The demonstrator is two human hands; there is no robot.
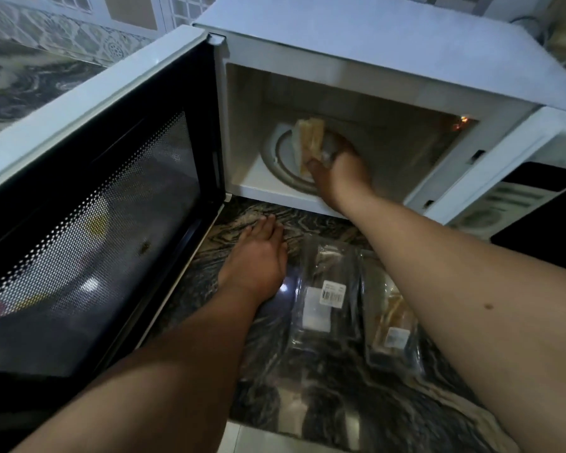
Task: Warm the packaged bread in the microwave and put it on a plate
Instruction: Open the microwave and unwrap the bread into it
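One bread piece [309, 145], pale and wedge-like, standing tilted on edge on glass turntable [275, 158] inside microwave [373, 53] cavity, left of centre. Looks wrapped in clear film, but too blurred to be sure. Right hand [337, 168] reaching in thru the opening, grip closed round near-right end of bread, thumb on front face, fingers behind. Can't tell whether bread going in or coming out; no sign of steam. Faint orange glow at far-right cavity wall.

Microwave door [95, 207] swung fully open to left, mesh window facing up toward camera. Left hand [258, 256] flat on dark marbled table [356, 403] just near the cavity sill, fingers straight, grip wide, holding nothing, prob. bracing.

Two clear packets on table, near side of microwave: flat packet [324, 289] w/ white barcode label, seems empty; second packet [396, 325] to its right, under right forearm, w/ something tan inside, maybe more bread. No plate in view.

Step in hand, as judged: placing bread on turntable for warming, or lifting it out. If placing: lay it flat near centre so turntable spins clear of walls, withdraw hand, shut door w/ left, set time on panel at far right. If removing: need plate first, none seen.
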